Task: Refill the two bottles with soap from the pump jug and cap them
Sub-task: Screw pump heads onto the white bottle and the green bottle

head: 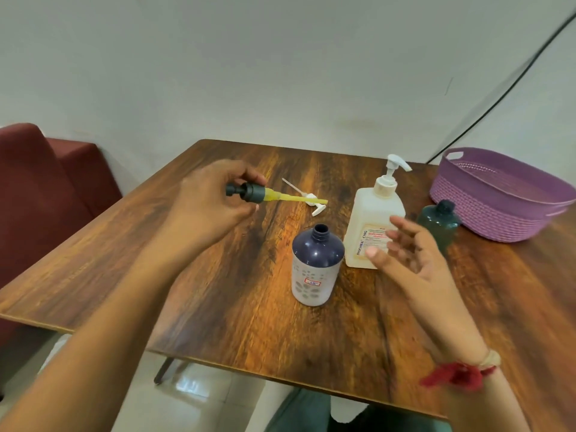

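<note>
Glossy wood-grain worktop, dark streaks over orange-brown, square-cornered. Near its middle, upright: a round-shouldered plastic bottle, dark navy top with open threaded neck, pale lower body patterned with grey dots, a small red-bordered label too small to read. Just behind and right of it, a squarish translucent white pump jug with a white pump head, spout pointing right; cream label, vertical print reading "BIOCHER CHG", finer lines illegible. Behind the jug on the right, a dark green translucent bottle with a dark screw neck, standing just beside a lilac woven-texture plastic basket with cut-out handles. Flat on the worktop behind the navy bottle, a white pump head with thin dip tube.

Left hand raised above the worktop, left of and behind the navy bottle, fingers pinching a dark pump cap held sideways, its yellow-coated dip tube pointing right toward the jug. Right hand spread, empty, palm turned left, blurred, just in front of the jug's label and right of the navy bottle, touching neither as far as can be told. Red thread band on the right wrist.
</note>
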